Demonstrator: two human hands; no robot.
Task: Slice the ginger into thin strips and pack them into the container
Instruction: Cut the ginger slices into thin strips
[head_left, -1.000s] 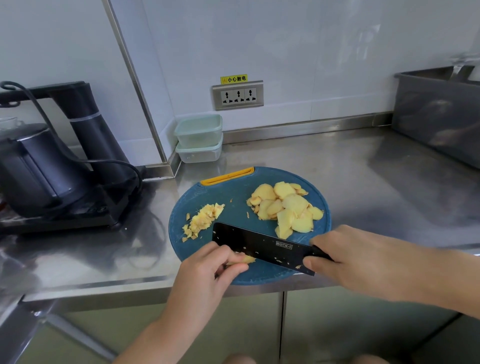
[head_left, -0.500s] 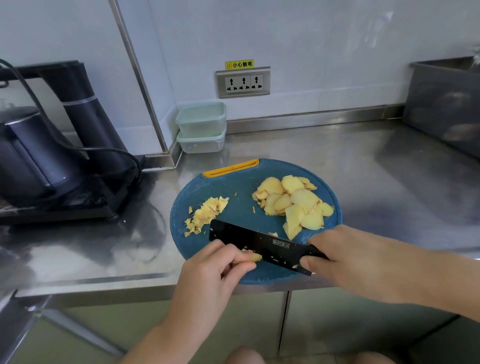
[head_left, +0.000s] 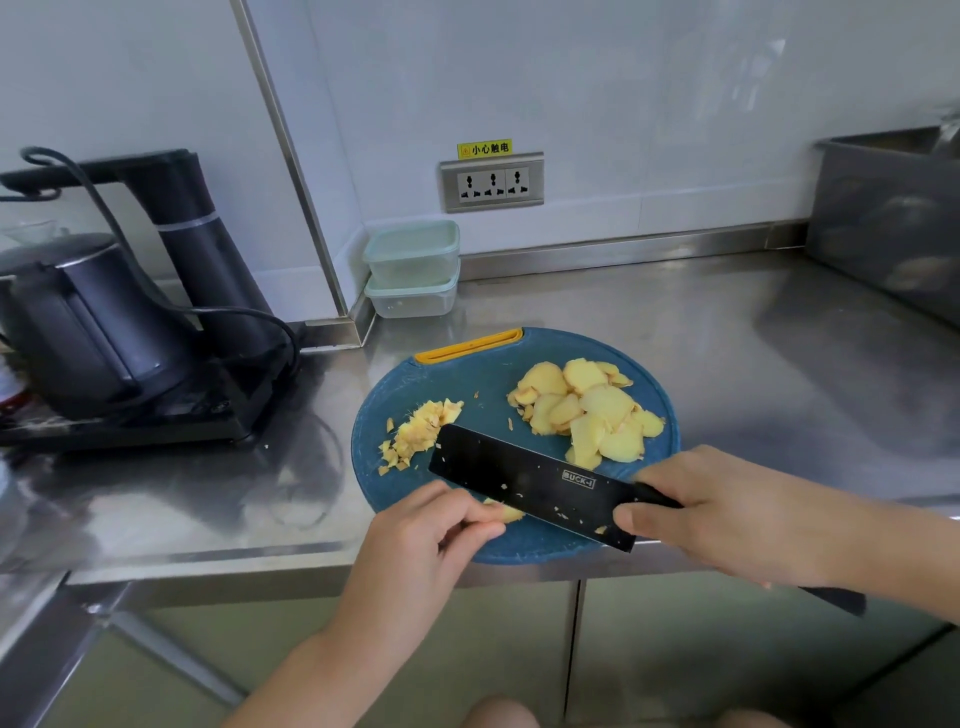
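The black cleaver (head_left: 535, 483) has risen slightly. The right hand (head_left: 727, 514) grips its handle; the left hand (head_left: 421, 540) pinches a yellow ginger piece (head_left: 510, 514) against the round blue cutting board (head_left: 467, 379), near the cut ginger strips (head_left: 415, 431).

Kettle (head_left: 88, 322) blocks left, containers (head_left: 413, 270) stand behind board (head_left: 467, 379); counter (head_left: 753, 364) right lies open.

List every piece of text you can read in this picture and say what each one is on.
"小心触电": yellow sticker on the wall, just above the socket.
"BUCK-I": white logo on the black knife blade; it is slightly blurred, so the last letters are uncertain.
Nothing else in view carries readable text.
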